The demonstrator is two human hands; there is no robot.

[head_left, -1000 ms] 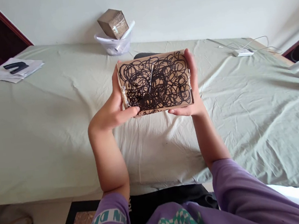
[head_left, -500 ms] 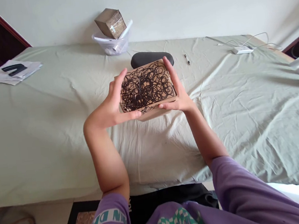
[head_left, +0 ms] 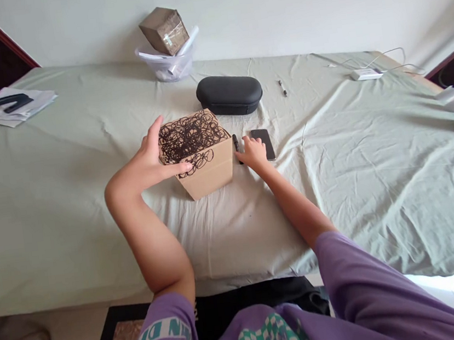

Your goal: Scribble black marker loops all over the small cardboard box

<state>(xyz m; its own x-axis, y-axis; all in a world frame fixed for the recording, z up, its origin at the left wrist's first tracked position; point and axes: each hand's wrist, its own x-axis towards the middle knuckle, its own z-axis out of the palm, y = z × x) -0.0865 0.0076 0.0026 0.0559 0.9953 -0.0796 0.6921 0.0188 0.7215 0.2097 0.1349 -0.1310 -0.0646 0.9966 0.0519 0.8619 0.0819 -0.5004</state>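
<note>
A cardboard box (head_left: pixel 212 166) rests on the cloth, its top covered with black looping scribbles that spill onto the front side. My left hand (head_left: pixel 149 160) grips the box at its left end, thumb along the front and fingers over the far left edge. Just right of the box lies a black marker (head_left: pixel 236 142), partly hidden by my right hand (head_left: pixel 253 153). That hand is open, fingers apart, with its thumb at the marker's lower part. A dark phone (head_left: pixel 265 142) lies flat beside and partly under the right hand.
Behind the box sits a black hard case (head_left: pixel 229 95). A clear plastic tub (head_left: pixel 171 69) holds a brown taped box (head_left: pixel 164 31) near the wall. A pen (head_left: pixel 282 88) lies right of the case. Papers (head_left: pixel 13 111) with a black stapler-like object are far left; a white power strip (head_left: pixel 366 74) is far right.
The scribbled box has come down and left onto the cloth. My right hand has let go of it and moved to the marker, uncovering the marker and phone.
</note>
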